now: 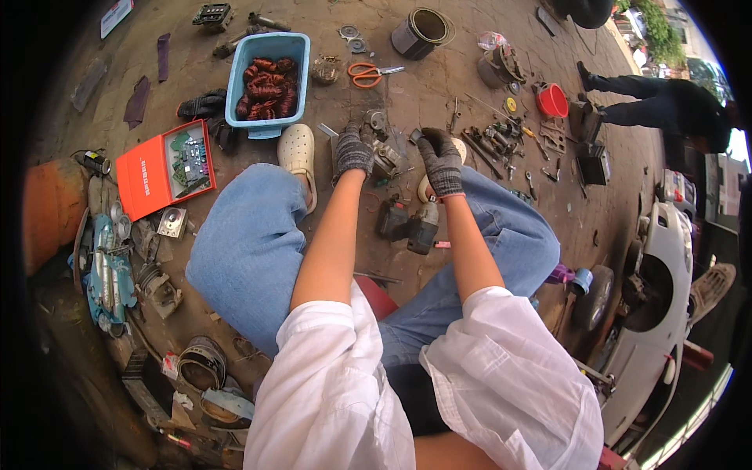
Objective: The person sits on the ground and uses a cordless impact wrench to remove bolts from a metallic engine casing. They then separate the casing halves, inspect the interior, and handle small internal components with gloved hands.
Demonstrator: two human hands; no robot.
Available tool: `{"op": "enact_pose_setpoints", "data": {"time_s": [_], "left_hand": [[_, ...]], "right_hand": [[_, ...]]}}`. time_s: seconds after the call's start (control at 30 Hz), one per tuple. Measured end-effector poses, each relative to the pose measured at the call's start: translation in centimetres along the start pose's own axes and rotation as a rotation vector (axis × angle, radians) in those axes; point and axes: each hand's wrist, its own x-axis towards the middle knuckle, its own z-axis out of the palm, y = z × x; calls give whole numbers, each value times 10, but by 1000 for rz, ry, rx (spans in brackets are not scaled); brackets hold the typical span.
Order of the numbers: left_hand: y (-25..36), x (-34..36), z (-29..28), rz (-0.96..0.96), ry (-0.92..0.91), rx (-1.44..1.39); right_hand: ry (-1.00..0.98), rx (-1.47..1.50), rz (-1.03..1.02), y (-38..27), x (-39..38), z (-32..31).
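Workpiece (387,159): grey metal, down at the floor (188,70) between my hands, off the blue tub (236,78)'s near right corner.
Left hand (355,150): gloved, fingers curled beside it; can't tell if I'm gripping.
Right hand (441,162): gloved, fingers bent narrow; can't tell what's in them.
Power tool (423,229): floor, nearer me than workpiece.
Scissors (381,72): orange-handled, past tub's right edge.

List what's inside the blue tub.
Several reddish-brown bundles, apparently coiled wire, lie in the blue tub. Whatever lies beneath the top bundles is covered and can't be seen.
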Motion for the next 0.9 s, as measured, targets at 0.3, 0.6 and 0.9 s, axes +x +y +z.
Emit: {"op": "enact_pose_setpoints", "data": {"time_s": [0.3, 0.6, 0.9], "left_hand": [[-6, -11, -4, 16, 293, -76], [-1, -20, -10, 57, 201, -111], [-30, -5, -9, 95, 127, 3]], "right_hand": [[-119, -574, 891, 174, -186, -44], [144, -229, 381, 160, -190, 51], [164, 693, 588, 132, -129, 31]]}}
